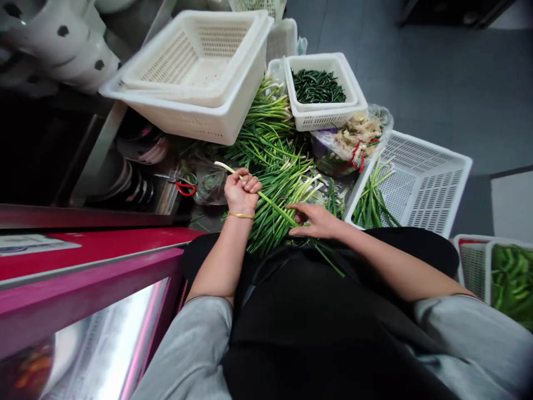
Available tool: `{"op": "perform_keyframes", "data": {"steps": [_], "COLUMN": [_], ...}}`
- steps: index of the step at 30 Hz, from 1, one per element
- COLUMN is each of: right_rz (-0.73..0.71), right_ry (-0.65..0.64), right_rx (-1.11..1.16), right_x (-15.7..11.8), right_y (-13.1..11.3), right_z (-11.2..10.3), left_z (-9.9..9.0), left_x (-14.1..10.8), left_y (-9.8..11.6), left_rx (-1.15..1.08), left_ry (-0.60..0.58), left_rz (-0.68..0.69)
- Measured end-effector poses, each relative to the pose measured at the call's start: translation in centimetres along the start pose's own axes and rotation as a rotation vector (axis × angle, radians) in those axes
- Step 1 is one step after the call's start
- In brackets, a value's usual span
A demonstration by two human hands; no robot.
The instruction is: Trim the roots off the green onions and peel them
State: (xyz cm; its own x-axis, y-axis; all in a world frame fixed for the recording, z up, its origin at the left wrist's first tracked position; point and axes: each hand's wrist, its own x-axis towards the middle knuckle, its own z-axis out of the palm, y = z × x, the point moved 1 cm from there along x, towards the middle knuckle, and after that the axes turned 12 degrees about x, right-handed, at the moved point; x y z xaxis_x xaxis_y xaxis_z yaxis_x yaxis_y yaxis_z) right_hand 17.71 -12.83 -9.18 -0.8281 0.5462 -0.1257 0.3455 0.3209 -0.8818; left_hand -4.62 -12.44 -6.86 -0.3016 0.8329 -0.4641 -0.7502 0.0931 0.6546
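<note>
My left hand (242, 191) is closed around a green onion (272, 205), whose white root end points up and left out of the fist. Its green part slants down toward my right hand (314, 220). That hand has thumb and forefinger apart, with the leaves passing between them; I cannot tell whether they touch. Beneath both hands lies a big heap of green onions (266, 139), some with white ends toward the right. More green onions (375, 200) lie inside a white plastic basket (435, 189) to the right.
Stacked white baskets (200, 105) stand at the upper left. A smaller basket (358, 105) holds green chilies (318, 86). A plastic bag (333, 150) of rooty trimmings sits below it. Red-handled scissors (185, 188) lie left. A pink-framed cabinet (125, 266) borders my left side; green peppers (512, 283) are lower right.
</note>
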Motion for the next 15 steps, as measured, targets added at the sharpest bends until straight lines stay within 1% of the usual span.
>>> {"op": "perform_keyframes", "data": {"steps": [2, 4, 5, 6, 8, 10, 11, 12, 13, 14, 15], "right_rz": [0.039, 0.066, 0.08, 0.098, 0.198, 0.366, 0.46, 0.546, 0.611, 0.652, 0.678], "right_ry": [0.04, 0.082, 0.077, 0.043, -0.119, -0.274, -0.307, -0.307, -0.279, -0.232, -0.181], "right_rx": [-0.093, -0.23, -0.287, -0.329, -0.358, -0.358, -0.362, -0.37, -0.38, -0.39, -0.393], "right_x": [1.1, 1.6, 1.5, 1.0, -0.9, -3.5, -4.7, -5.5, -5.8, -5.6, -4.8], "right_y": [-0.7, -1.0, -0.7, -0.1, 2.1, 5.0, 6.5, 7.9, 9.1, 10.2, 11.1], "right_z": [0.7, 1.7, 2.2, 2.6, 3.2, 3.1, 2.7, 2.1, 1.5, 0.7, -0.1], "left_z": [0.1, 0.1, -0.1, -0.5, -1.9, -3.8, -4.6, -5.2, -5.5, -5.3, -4.9], "left_x": [0.2, 0.1, 0.0, -0.3, -1.1, -2.2, -2.7, -3.1, -3.4, -3.5, -3.4], "left_y": [-0.4, -0.3, 0.2, 1.1, 4.1, 7.8, 9.5, 10.6, 11.2, 11.0, 10.3], "left_rx": [-0.027, -0.046, -0.049, -0.048, -0.054, -0.083, -0.097, -0.103, -0.085, -0.034, 0.051], "left_ry": [0.034, 0.041, 0.037, 0.029, 0.003, -0.057, -0.107, -0.157, -0.209, -0.26, -0.293], "left_rz": [0.007, 0.005, 0.008, 0.02, 0.099, 0.259, 0.355, 0.461, 0.511, 0.495, 0.419]}}
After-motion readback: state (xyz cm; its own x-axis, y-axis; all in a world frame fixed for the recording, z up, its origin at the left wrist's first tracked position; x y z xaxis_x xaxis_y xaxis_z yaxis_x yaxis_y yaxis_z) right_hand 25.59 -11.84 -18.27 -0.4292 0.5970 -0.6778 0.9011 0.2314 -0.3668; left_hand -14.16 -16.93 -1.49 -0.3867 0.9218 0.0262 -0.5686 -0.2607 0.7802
